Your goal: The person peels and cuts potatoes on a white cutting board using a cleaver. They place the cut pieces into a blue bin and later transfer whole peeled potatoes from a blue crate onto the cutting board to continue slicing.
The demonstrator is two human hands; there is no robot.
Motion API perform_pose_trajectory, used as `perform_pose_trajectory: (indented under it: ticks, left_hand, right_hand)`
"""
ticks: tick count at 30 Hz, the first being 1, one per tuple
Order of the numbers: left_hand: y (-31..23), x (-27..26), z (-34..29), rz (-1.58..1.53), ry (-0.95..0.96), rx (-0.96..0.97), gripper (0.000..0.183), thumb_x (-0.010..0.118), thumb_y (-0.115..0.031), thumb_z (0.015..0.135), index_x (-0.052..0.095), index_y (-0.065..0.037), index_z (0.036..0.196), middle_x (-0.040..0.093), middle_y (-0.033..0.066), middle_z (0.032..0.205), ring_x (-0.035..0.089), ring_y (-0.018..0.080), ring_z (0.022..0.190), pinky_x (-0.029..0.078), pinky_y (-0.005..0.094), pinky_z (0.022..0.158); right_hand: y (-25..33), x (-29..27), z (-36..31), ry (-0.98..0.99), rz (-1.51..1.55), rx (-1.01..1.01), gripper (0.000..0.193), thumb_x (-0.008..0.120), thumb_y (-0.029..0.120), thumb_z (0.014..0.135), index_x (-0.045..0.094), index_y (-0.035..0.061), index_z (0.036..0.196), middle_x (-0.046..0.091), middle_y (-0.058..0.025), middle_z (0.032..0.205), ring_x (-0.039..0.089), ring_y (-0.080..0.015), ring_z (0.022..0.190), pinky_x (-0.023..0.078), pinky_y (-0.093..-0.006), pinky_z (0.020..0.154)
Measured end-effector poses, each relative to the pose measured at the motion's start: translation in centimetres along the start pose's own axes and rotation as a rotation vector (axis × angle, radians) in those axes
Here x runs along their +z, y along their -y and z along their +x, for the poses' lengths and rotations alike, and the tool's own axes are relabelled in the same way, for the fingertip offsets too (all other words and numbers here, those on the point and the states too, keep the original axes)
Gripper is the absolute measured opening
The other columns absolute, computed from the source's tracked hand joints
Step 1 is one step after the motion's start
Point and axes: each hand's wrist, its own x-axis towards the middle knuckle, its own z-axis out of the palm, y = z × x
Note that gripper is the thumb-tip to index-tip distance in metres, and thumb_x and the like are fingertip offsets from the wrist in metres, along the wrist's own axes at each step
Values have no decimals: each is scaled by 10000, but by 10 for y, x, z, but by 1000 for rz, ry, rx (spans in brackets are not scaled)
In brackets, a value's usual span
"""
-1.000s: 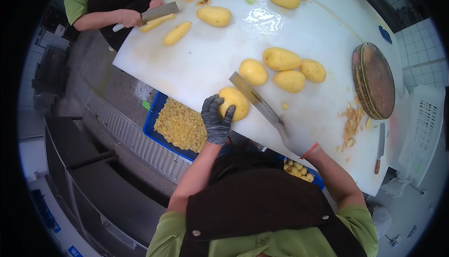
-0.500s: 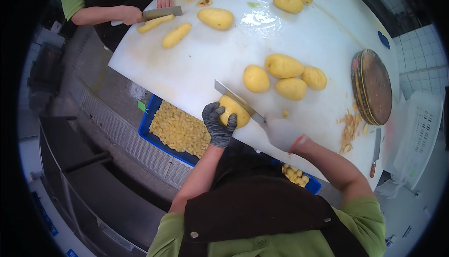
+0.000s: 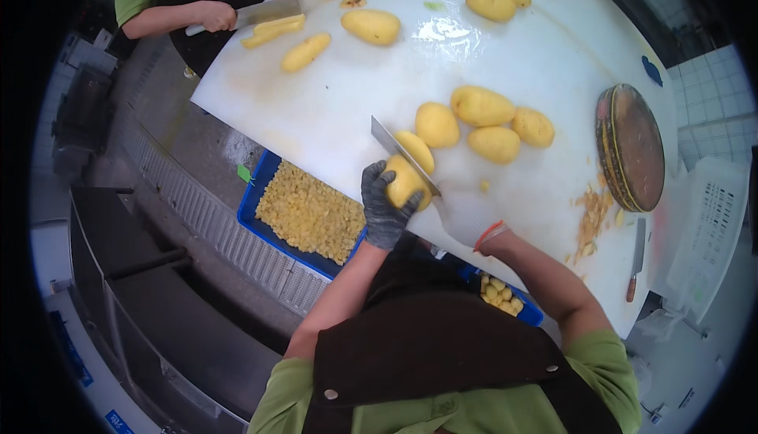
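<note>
My left hand (image 3: pixel 385 206), in a dark grey glove, grips a peeled potato (image 3: pixel 406 181) at the near edge of the white table. In a white glove with a red-orange cuff, my right hand (image 3: pixel 467 217) is closed round the handle end of a knife (image 3: pixel 401 154); the handle itself is hidden. The broad blade stands between the held potato and a cut potato slice (image 3: pixel 414 150) on its far side. Just beyond lie several whole peeled potatoes (image 3: pixel 483 105).
Below the table edge sit a blue crate (image 3: pixel 246 211) of diced potato and a blue bin (image 3: pixel 530 312) of peeled potatoes. At right are a round chopping block (image 3: pixel 636 150), peelings (image 3: pixel 591 221) and another knife (image 3: pixel 638 256). A co-worker's hand (image 3: pixel 217 16) holds a cleaver over potato pieces at far left.
The blade has passed through the potato, and a slice now lies beyond it. My left hand has shifted slightly right. The co-worker's cleaver has moved over the potato pieces, which now lie as separate strips.
</note>
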Motion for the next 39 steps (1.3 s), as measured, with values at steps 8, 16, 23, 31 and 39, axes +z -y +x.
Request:
perform_pose_trajectory:
  ticks: [8,16,23,31,39]
  left_hand:
    - [6,-19,-9,-67,-29,-23,510,755,-183,785,478,-82,1201,437,176,1280,448,332,1193,382,437,1022]
    - [6,-16,-7,90,-89,-124,256,591,-124,901,530,-18,1125,488,166,1208,475,292,1146,372,402,1012]
    - [9,-9,-15,70,-179,-85,275,618,-105,871,512,-20,1111,482,166,1162,481,301,1122,374,410,1001]
    - [9,-7,-12,157,-188,-37,286,609,-108,863,501,-15,1111,487,184,1159,484,321,1103,391,422,971]
    - [32,-20,26,259,-198,-48,284,599,-137,875,492,-3,1102,516,220,1097,505,377,1040,413,456,919]
  right_hand:
    - [-1,-9,-13,-105,176,-2,276,435,253,955,526,-7,967,610,-283,809,593,-449,804,455,-516,720]
    - [17,-38,-63,-73,113,29,221,494,224,944,488,6,975,589,-255,686,593,-446,676,452,-526,602]
    - [21,-33,-66,40,38,96,232,498,241,947,456,20,1004,587,-236,655,591,-451,660,457,-525,602]
    - [19,-7,-18,62,-4,52,261,467,235,953,497,-22,986,616,-242,726,612,-431,707,472,-520,637]
    - [50,-19,36,135,-25,35,243,475,132,897,484,-73,1028,625,-288,778,639,-421,760,496,-495,687]
